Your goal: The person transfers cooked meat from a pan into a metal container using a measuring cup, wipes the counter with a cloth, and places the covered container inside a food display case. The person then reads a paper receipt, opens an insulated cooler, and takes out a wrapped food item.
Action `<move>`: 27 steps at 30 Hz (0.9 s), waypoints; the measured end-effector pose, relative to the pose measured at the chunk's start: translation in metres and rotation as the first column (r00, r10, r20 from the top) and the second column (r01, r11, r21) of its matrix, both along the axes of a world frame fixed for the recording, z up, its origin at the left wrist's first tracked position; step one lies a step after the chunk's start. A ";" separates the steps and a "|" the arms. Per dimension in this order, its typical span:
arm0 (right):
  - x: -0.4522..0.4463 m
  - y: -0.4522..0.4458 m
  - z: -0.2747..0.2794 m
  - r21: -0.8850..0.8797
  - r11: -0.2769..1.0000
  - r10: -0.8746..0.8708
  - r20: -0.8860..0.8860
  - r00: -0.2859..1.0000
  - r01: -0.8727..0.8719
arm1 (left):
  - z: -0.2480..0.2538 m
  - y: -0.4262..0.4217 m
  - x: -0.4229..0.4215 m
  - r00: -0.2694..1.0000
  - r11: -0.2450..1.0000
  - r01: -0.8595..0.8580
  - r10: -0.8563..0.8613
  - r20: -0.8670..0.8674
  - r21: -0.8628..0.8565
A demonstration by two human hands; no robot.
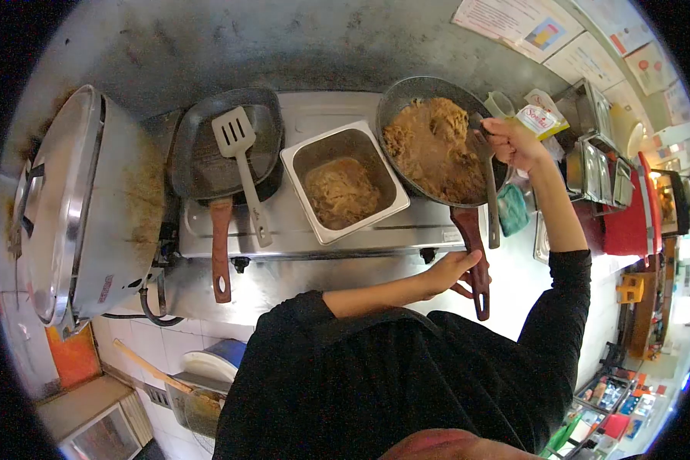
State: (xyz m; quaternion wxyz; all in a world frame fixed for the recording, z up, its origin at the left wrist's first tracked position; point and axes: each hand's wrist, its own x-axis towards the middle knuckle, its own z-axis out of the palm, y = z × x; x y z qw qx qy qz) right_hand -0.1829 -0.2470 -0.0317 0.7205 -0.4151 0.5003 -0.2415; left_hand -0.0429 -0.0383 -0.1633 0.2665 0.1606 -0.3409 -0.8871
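Note:
A round dark frying pan (389, 103) sits on the stove's right side, holding brown shredded food (429, 153) and darker bits. My left hand (448, 274) is closed around its wood-coloured handle (468, 227), thumb on top. Over the pan's right rim, my right hand (514, 143) is closed with the fingertips pinched together; what they hold, if anything, is too small to make out. Just below those fingers, a grey utensil (491, 199) rests across the pan's rim, its handle toward me. Left of the pan stands a square steel container (293, 159) with pale shredded food in it.
A square grill pan (192, 153) holds a slotted spatula (241, 157) at left on the stove (322, 103). Beyond it stands a large metal pot (123, 207). To the right are a green cloth (514, 211), a yellow-and-white packet (540, 119) and steel containers (590, 165).

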 end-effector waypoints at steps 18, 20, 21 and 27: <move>0.150 0.096 -0.027 -0.543 0.097 -0.015 -0.839 0.544 -0.834 | 0.003 0.003 -0.002 0.999 0.999 -0.037 0.036 0.027 0.031; 0.152 0.098 -0.023 -0.543 0.053 -0.041 -0.840 0.542 -0.838 | 0.003 0.004 -0.002 0.999 0.999 -0.038 0.036 0.036 0.038; 0.152 0.098 -0.022 -0.540 0.029 -0.053 -0.841 0.538 -0.841 | 0.004 0.004 -0.001 0.999 0.999 -0.040 0.039 0.024 0.037; 0.118 0.067 0.006 -0.751 0.331 0.026 -0.598 0.801 -0.572 | 0.001 0.003 -0.002 0.999 0.999 -0.037 0.037 0.017 0.008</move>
